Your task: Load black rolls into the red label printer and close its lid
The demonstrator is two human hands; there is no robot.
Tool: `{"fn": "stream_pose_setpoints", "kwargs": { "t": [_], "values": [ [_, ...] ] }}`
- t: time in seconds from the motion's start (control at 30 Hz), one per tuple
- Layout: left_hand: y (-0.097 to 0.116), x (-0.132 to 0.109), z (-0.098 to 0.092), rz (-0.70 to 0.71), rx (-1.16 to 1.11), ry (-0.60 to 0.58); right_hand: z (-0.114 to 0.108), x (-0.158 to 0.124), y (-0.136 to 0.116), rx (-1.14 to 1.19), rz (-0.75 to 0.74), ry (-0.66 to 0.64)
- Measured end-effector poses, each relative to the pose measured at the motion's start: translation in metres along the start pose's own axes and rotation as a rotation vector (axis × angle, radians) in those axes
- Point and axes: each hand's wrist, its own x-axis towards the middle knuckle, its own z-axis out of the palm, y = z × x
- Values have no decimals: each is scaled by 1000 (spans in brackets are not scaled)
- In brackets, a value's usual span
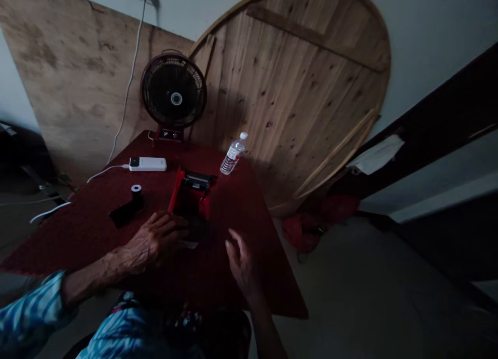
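Note:
A small red device [177, 191] with a black roller mechanism [197, 181] lies on the dark red tabletop, its top side exposed. My left hand [157, 239] is closed over its near left end, fingers together and bent across it; the thumb is hidden. Just past those fingertips a pale strip [189, 244] shows at the device's near edge. My right hand [241, 260] hovers to the right of the device, apart from it, with thumb and fingers spread and nothing held. A white roll [136, 189] with a black strip [126, 213] trailing from it is left of the device.
Behind the device stand a water bottle [232, 155] and a dark fan [174, 92]. A white power bank [148, 164] with a cable lies at the back left. The red table [268, 281] ends at the right. A large round wooden board [295, 89] leans on the wall.

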Motion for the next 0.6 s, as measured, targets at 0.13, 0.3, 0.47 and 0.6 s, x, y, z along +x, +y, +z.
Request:
{"fn": "stream_pose_setpoints", "kwargs": {
  "t": [0.13, 0.3, 0.47, 0.6],
  "values": [
    [1, -9, 6, -14, 71, 55, 10, 76, -25, 224, 41, 39],
    [2, -12, 2, -25, 68, 60, 20, 145, -41, 429, 102, -34],
    [3, -13, 3, -29, 53, 94, 20, 147, -48, 422, 72, -62],
    [4, -16, 9, -67, 31, 145, 16, 118, -50, 345, -43, 2]
  ]
}}
